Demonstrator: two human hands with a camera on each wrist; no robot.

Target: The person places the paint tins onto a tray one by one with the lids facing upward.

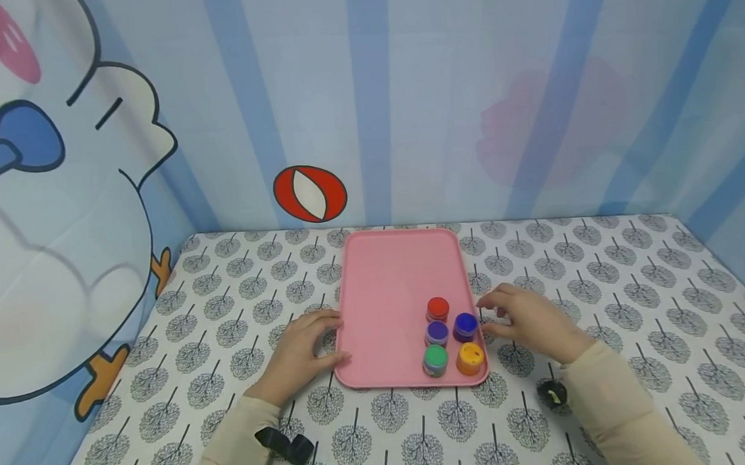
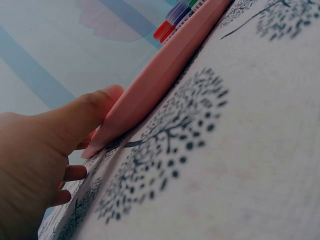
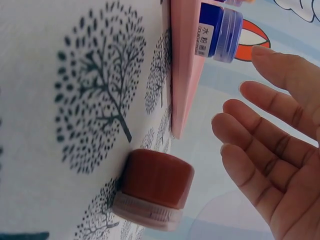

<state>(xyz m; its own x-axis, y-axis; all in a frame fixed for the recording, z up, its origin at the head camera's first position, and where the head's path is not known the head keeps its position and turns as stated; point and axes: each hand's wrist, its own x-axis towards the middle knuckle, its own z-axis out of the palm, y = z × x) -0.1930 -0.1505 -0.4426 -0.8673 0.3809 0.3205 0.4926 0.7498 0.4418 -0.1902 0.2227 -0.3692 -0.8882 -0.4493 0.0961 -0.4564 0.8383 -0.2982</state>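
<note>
A pink tray (image 1: 389, 288) lies on the table, with several small gouache paint jars grouped in its right front part: a red jar (image 1: 438, 309), a purple jar (image 1: 436, 333), a blue jar (image 1: 465, 326), a green jar (image 1: 435, 360) and an orange jar (image 1: 470, 358). My left hand (image 1: 303, 350) touches the tray's left rim with thumb and fingertips. Just right of the tray hovers my right hand (image 1: 528, 315), fingers loosely bent and holding nothing. A brown jar (image 3: 155, 182), apparently on its side, lies on the cloth near that hand; the head view does not clearly show it.
A white tablecloth (image 1: 227, 369) with grey tree prints covers the table. Behind it hangs a blue striped backdrop (image 1: 312, 87) with cartoon figures. Black wrist devices (image 1: 285, 445) are at both sleeves.
</note>
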